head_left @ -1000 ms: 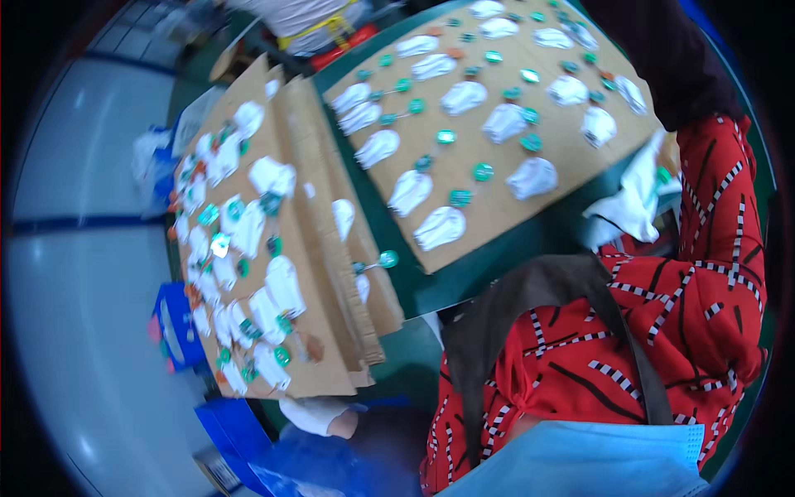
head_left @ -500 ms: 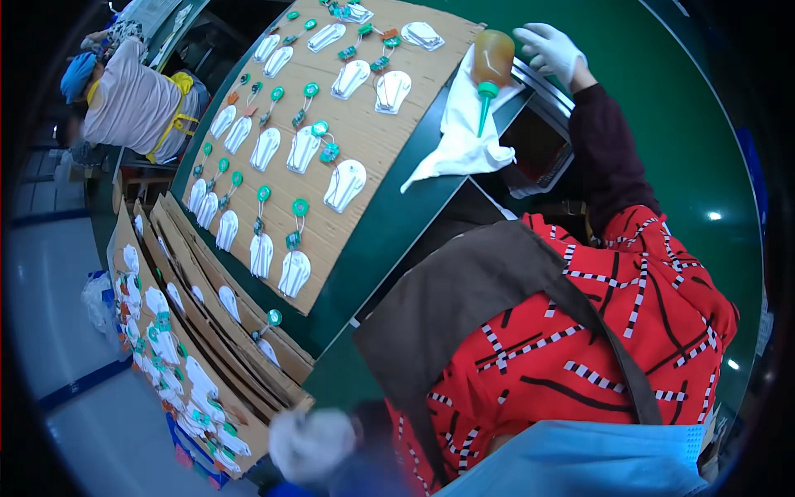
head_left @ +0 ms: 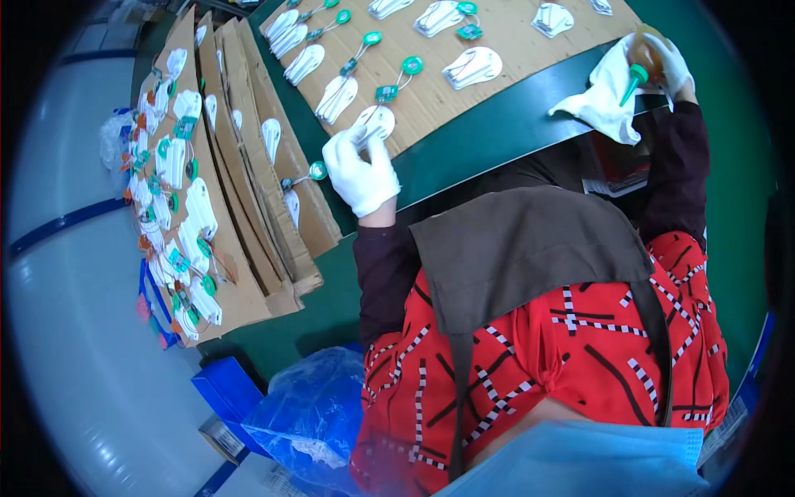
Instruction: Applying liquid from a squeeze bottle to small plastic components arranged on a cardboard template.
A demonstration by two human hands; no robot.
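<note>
My left hand [head_left: 362, 174], in a white glove, has its thumb and fingers closed on the lower end of a white plastic part [head_left: 378, 122] at the near corner of the cardboard sheet [head_left: 443, 108]. Wires link that part to a small green circuit board [head_left: 386, 94] and a green disc [head_left: 411, 65]. My right hand [head_left: 677, 73], also gloved, is wrapped round a squeeze bottle [head_left: 648, 51] of amber liquid. The bottle's green nozzle [head_left: 635, 84] points down over a white cloth [head_left: 600, 99] on the bench edge. Some of the right fingers are hidden behind the bottle.
Several similar white parts [head_left: 474, 68] lie in rows on the sheet. More cardboard sheets [head_left: 286, 224] with parts lean together at the left. Below them are a blue box [head_left: 229, 388] and a clear blue plastic bag [head_left: 310, 402]. The green bench top [head_left: 509, 137] shows between sheet and cloth.
My left hand has come up from the lower edge to the near white part. My right hand has gone from beside the bottle to gripping it. The whole view has swung left.
</note>
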